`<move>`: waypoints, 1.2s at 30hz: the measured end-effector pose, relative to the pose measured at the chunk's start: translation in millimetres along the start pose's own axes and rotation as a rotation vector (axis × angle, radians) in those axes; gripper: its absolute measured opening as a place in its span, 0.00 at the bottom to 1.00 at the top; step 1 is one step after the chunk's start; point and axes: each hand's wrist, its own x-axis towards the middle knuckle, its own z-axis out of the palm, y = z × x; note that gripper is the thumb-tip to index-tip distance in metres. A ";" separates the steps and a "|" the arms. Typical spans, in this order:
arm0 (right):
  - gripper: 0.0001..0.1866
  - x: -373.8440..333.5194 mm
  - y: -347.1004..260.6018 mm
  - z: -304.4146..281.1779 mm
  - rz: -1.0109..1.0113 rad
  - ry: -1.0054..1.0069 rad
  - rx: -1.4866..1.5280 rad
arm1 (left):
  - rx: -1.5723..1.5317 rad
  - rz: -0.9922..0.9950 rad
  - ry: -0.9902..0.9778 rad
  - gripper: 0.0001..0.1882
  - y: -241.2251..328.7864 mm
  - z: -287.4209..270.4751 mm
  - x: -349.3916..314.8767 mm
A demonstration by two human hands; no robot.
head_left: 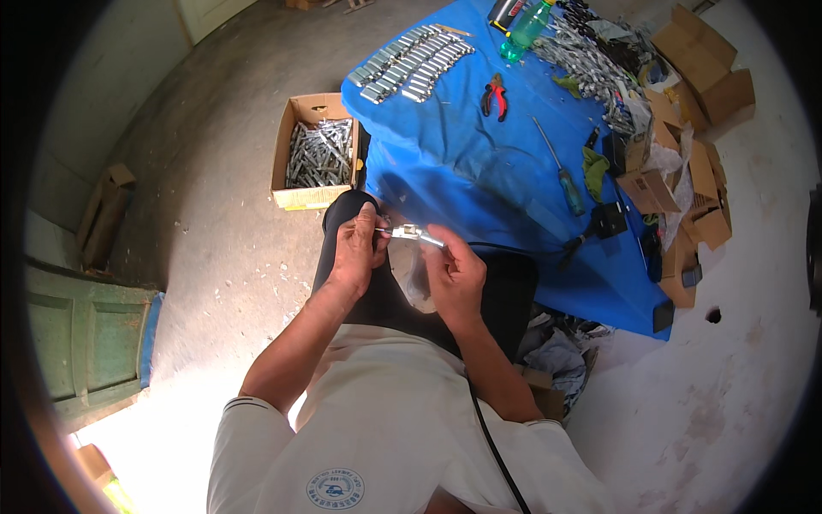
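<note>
Above my lap, a small silver metal fitting is held between my two hands. My left hand is closed, pinching the fitting's thin left end between thumb and fingers. The fingers of my right hand are closed on its brighter, tube-like right end. The fitting's middle shows between the hands, but its exact kind is too small to make out. Left of the table on the floor, a cardboard box holds many loose silver metal pieces. Several rows of similar silver pieces lie on the blue-covered table.
Red-handled pliers and a screwdriver lie on the table. A green bottle stands near a heap of silver parts. Open cardboard boxes crowd the right side. A black cable runs down over my shirt.
</note>
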 end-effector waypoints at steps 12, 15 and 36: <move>0.15 16.8 -7.3 -27.0 -0.171 -0.232 -0.427 | 0.086 0.073 0.028 0.23 -2.1 10.9 -5.3; 0.15 21.6 -10.8 -36.9 -0.172 -0.271 -0.442 | 0.136 0.027 -0.038 0.22 1.4 13.1 -6.9; 0.15 13.1 -11.1 -43.3 -0.117 -0.325 -0.382 | 0.010 -0.248 -0.165 0.17 -10.1 -7.9 -3.8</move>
